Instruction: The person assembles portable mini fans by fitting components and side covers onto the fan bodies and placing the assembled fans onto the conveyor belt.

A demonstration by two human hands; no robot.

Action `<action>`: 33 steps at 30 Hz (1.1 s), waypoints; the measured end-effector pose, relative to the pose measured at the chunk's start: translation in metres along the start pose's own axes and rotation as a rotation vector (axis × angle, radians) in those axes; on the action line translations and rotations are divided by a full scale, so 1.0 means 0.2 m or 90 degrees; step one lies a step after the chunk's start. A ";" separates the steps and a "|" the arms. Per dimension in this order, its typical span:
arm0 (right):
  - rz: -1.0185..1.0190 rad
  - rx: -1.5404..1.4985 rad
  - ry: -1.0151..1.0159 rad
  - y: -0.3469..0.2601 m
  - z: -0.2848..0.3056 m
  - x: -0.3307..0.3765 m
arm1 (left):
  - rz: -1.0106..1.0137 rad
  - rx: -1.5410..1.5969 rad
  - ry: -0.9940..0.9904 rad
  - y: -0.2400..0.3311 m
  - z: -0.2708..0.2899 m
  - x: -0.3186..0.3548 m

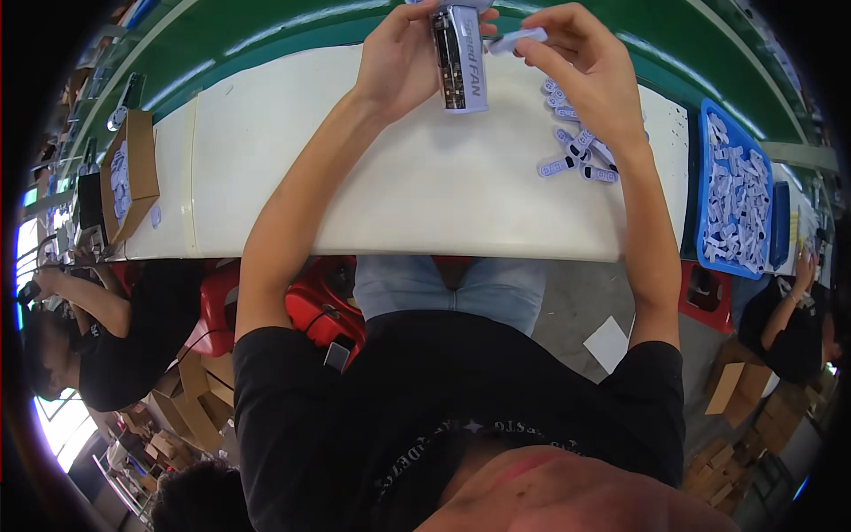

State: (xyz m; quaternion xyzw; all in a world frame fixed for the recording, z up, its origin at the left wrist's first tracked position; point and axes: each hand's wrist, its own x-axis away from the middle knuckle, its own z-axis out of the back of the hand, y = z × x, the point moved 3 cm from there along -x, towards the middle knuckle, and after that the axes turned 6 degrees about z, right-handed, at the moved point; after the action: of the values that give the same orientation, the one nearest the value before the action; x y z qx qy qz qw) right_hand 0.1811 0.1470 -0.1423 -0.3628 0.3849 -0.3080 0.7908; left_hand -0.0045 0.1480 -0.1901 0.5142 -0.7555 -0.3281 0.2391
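Near the far edge of the table, my left hand (394, 58) grips a pale lavender handheld fan (461, 66). One side of its handle is uncovered, showing a dark inside with small electronic parts; the fan's top is cut off by the picture's edge. To its right, my right hand (589, 66) pinches a small pale plastic panel (517, 41) between thumb and fingers, its tip close to the handle; whether they touch I cannot tell. Below my right hand lies a loose pile of similar small panels (581, 146) with button marks and dark ends.
The white tabletop (355, 213) spans the front. On the right stands a blue basket (706, 191) full of small pale parts. At the left end is a cardboard box (142, 173) with more parts. Red stools (315, 301) sit below, and people (102, 328) work at both sides.
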 end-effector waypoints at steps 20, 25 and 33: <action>-0.078 0.054 0.078 0.07 -0.06 0.03 | -0.052 0.161 -0.107 -0.10 0.01 -0.03; -0.095 -0.081 0.152 0.07 -0.09 0.03 | -0.076 0.081 0.003 -0.13 -0.03 -0.01; -0.116 -0.150 0.178 0.08 -0.12 0.02 | -0.091 0.022 0.026 -0.16 -0.01 -0.01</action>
State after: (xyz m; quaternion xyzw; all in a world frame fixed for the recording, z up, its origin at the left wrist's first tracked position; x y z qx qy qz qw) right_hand 0.1673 0.1441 -0.1668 -0.4396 0.4898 -0.3782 0.6510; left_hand 0.0181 0.1412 -0.2120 0.5775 -0.7173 -0.3210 0.2212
